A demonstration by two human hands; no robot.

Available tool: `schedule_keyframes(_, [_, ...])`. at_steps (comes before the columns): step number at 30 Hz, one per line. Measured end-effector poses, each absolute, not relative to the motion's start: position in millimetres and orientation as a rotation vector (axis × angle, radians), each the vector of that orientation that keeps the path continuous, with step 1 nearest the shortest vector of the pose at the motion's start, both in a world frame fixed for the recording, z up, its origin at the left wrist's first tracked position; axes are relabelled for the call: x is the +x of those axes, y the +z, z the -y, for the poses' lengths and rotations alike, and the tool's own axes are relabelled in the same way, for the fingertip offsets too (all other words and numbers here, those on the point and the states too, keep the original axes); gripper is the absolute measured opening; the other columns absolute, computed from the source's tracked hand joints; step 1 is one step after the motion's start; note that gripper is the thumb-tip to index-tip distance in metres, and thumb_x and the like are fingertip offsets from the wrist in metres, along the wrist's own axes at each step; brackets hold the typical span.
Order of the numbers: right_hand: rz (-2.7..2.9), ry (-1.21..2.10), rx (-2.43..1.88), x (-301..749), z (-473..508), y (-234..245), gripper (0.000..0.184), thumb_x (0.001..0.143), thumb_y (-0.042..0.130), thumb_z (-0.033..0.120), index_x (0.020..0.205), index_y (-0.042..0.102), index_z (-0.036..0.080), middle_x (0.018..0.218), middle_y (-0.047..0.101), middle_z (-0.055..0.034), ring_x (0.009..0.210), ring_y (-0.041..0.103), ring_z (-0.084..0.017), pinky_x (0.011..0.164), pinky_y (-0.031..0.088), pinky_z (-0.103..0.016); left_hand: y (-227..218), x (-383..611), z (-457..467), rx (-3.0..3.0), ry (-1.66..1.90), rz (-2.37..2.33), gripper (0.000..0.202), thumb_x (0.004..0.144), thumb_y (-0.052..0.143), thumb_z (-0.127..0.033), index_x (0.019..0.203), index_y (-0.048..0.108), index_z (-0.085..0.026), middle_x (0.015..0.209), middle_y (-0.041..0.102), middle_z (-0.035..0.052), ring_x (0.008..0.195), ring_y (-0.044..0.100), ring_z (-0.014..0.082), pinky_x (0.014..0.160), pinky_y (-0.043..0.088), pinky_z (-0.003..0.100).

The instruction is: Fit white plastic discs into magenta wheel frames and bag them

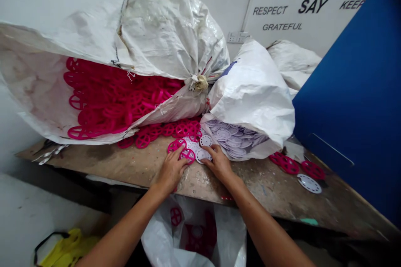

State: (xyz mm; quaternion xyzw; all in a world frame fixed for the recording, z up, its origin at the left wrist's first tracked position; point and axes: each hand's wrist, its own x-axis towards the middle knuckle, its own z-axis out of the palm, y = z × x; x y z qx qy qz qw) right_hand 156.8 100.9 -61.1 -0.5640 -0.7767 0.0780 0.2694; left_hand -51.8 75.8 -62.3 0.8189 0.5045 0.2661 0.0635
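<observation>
A scuffed brown tabletop [138, 164], marked with pale scratches and flecks, carries everything here. On its left lies a large, open white woven-plastic sack [163, 29]; to the right of it rests a smaller white plastic sack [253, 87], mouth towards the front edge. Bright pink, spoked round plastic discs [169, 128] lie strewn before the larger sack, meeting pale white, perforated round discs [192, 145]. Farther right sit more pink discs [290, 165] and one white disc [309, 183] (near a green patch [309, 221]).
</observation>
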Motion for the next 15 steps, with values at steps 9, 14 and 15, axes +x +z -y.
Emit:
schedule_keyframes(9, [1.937,0.267,-1.455,156,-78,-42,0.014,0.082,0.055,0.023,0.093,0.062,0.019,0.088,0.062,-0.0055,0.08,0.055,-0.02,0.072,0.039,-0.031,-49,-51,-56,2.28,0.656,-1.722,0.017,0.083,0.058,-0.03,0.095,0.068,-0.025,0.122,0.058,0.0097,0.117,0.047,0.0303,0.096,0.035,0.048])
schedule_keyframes(14, [1.46,0.921,-1.206,146,-67,-45,0.021,0.078,0.059,0.039,0.084,0.054,0.019,0.069,0.055,0.0022,0.06,0.05,-0.013,0.055,0.039,-0.024,-36,-48,-70,2.129,0.672,-1.637,0.06,0.07,0.068,-0.022,0.128,0.049,-0.02,0.122,0.055,0.0133,0.115,0.048,0.0293,0.095,0.037,0.041])
schedule_keyframes(15, [1.4,1.032,-1.158,142,-66,-46,0.024,0.076,0.061,0.041,0.083,0.053,0.019,0.068,0.054,0.0029,0.057,0.049,-0.012,0.052,0.038,-0.023,-34,-49,-74,2.116,0.665,-1.615,0.063,0.068,0.07,-0.021,0.128,0.05,-0.021,0.123,0.054,0.0131,0.116,0.048,0.0302,0.096,0.036,0.041])
